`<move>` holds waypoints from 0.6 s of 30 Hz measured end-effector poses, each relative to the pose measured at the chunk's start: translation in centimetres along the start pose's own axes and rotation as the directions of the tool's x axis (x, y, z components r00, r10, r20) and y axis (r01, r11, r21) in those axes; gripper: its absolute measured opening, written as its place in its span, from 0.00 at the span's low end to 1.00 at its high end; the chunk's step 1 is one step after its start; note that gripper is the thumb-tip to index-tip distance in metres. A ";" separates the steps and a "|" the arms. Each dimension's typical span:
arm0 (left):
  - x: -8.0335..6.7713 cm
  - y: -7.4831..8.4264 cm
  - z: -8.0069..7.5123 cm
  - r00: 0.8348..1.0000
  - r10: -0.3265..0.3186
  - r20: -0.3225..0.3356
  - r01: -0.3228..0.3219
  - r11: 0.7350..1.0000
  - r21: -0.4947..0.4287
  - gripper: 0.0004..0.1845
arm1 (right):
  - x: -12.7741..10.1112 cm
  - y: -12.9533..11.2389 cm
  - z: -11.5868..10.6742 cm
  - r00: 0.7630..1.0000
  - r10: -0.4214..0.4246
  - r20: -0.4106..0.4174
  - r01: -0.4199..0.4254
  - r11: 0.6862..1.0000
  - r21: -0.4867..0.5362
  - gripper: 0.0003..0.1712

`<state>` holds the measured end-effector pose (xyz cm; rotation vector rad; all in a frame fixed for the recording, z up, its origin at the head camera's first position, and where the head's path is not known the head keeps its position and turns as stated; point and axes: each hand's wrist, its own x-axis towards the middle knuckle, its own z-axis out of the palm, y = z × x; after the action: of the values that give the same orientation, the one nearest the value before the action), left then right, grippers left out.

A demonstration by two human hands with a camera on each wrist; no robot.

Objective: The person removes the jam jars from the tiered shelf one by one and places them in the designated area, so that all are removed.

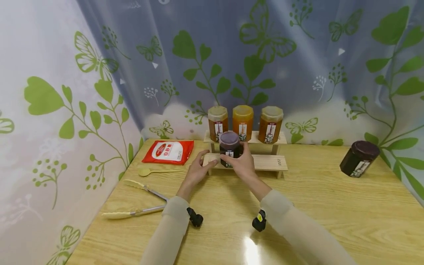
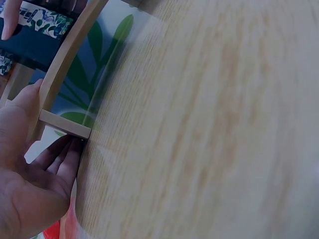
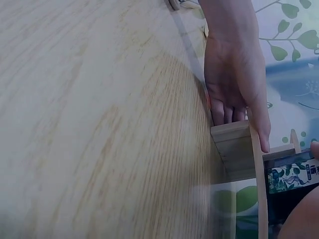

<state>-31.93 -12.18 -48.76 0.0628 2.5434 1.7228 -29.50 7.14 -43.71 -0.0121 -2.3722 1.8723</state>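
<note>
A dark jar (image 1: 230,139) with a purple lid and a white label stands upright on the lower step of a small two-step wooden stand (image 1: 269,162). My right hand (image 1: 244,165) grips the jar, thumb across its front and fingers round its right side. At the stand's left end, my left hand (image 1: 197,170) holds the lower step. The left wrist view shows the left thumb on the board and the other fingers (image 2: 70,159) by the stand's leg. In the right wrist view, only part of the right hand (image 3: 304,216) appears beside the jar.
Three amber jars, left (image 1: 216,124), middle (image 1: 243,123) and right (image 1: 271,125), stand on the upper step. Another dark jar (image 1: 359,159) is at the right. Leftward lie a red packet (image 1: 168,152), a yellow spoon (image 1: 145,171) and tongs (image 1: 145,210). A patterned curtain (image 1: 298,66) hangs behind.
</note>
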 end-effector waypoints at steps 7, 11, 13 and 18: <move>0.1 0.1 0.0 1.000 -0.003 0.000 0.003 1.000 -0.006 0.38 | -0.2 0.2 -1.1 0.999 -0.028 0.014 0.029 0.999 -0.016 0.48; -0.1 0.2 -0.2 1.000 -0.011 -0.002 0.011 1.000 -0.004 0.37 | -0.6 0.3 -1.5 0.999 -0.039 0.010 0.040 0.998 -0.047 0.46; -0.1 0.1 -0.2 1.000 -0.012 -0.005 0.012 1.000 0.003 0.37 | -0.8 0.4 -1.8 0.999 -0.046 0.009 0.047 0.997 -0.059 0.45; -0.1 -0.1 -0.1 1.000 -0.008 -0.004 0.008 1.000 0.002 0.37 | -1.2 0.5 -2.8 0.998 -0.060 0.016 0.062 0.995 -0.080 0.44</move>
<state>-31.87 -12.34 -48.84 0.0488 2.5439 1.7196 -28.06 9.87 -43.71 0.0656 -2.4269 1.7549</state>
